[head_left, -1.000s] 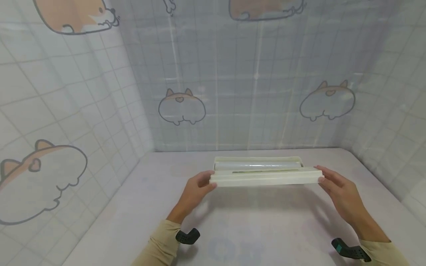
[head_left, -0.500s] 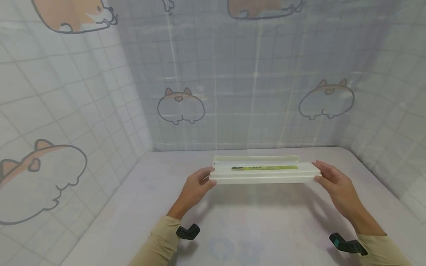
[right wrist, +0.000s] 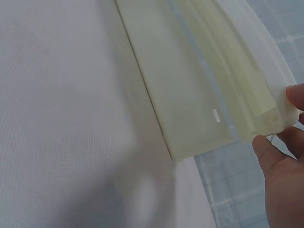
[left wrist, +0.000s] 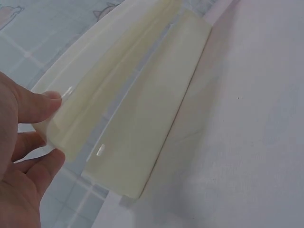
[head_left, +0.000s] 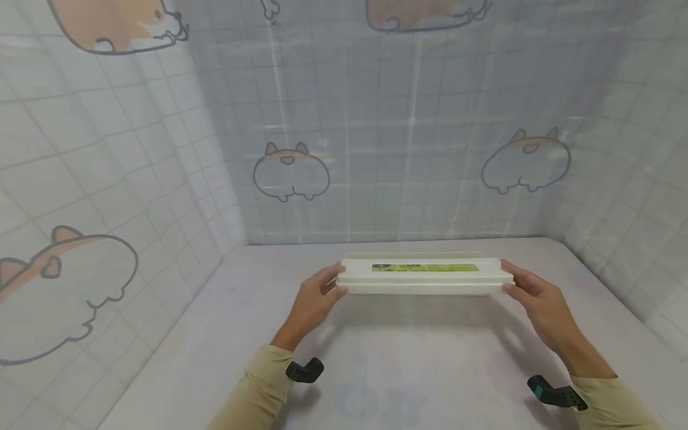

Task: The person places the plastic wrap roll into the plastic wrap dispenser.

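My left hand (head_left: 313,304) pinches the left end of a long white lid (head_left: 421,278) with a green label strip. Its right end is gripped by my right hand (head_left: 545,307), thumb on the near side. Beneath it stands the box base (left wrist: 142,114) of a plastic wrap dispenser, resting on the table. Only the base's back edge (head_left: 414,255) shows beyond the lid in the head view. Both wrist views show a narrow gap between the raised lid and the base (right wrist: 175,80). The lid hides whatever lies inside the base.
A pale cloth-covered table (head_left: 408,358) spreads around the box. Behind it hangs a grid-patterned curtain (head_left: 398,179) with cartoon dogs, and similar sheets enclose the left and right sides. Each wrist wears a black camera (head_left: 305,371).
Both hands have tilted the lid so its labelled top now faces up and covers the base. The white roll visible a second ago is hidden. The right hand has shifted slightly left.
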`<action>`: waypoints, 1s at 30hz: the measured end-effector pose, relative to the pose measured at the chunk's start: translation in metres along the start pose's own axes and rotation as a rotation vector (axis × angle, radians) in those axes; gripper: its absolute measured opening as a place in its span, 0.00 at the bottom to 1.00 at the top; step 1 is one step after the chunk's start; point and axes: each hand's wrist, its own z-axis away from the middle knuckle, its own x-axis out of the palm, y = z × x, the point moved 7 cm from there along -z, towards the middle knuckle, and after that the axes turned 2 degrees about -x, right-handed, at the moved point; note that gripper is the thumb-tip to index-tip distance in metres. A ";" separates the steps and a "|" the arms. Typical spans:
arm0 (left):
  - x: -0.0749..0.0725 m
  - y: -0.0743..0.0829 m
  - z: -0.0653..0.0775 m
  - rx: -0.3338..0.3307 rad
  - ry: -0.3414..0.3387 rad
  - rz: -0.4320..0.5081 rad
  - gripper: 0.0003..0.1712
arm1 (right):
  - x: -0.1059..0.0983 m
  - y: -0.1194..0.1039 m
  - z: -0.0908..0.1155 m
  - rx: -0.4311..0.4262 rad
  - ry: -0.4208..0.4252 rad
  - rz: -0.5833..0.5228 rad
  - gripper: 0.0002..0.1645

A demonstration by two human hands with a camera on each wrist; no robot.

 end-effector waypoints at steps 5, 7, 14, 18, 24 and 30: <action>0.000 -0.001 -0.006 0.009 0.008 -0.024 0.26 | 0.000 0.002 -0.002 0.047 -0.017 0.115 0.37; 0.000 0.000 -0.008 0.015 0.011 -0.028 0.26 | 0.000 0.003 -0.004 0.060 -0.022 0.129 0.38; 0.001 0.002 -0.014 0.046 0.020 -0.054 0.26 | 0.000 0.004 -0.009 0.088 -0.020 0.146 0.40; 0.002 0.002 -0.017 0.078 0.034 -0.074 0.26 | 0.002 0.005 -0.013 0.093 -0.019 0.151 0.42; 0.004 -0.004 -0.021 0.057 0.044 -0.098 0.25 | 0.004 0.007 -0.019 0.098 0.004 0.147 0.41; 0.006 -0.013 -0.025 0.055 0.052 -0.093 0.25 | 0.005 0.015 -0.024 0.088 0.026 0.159 0.39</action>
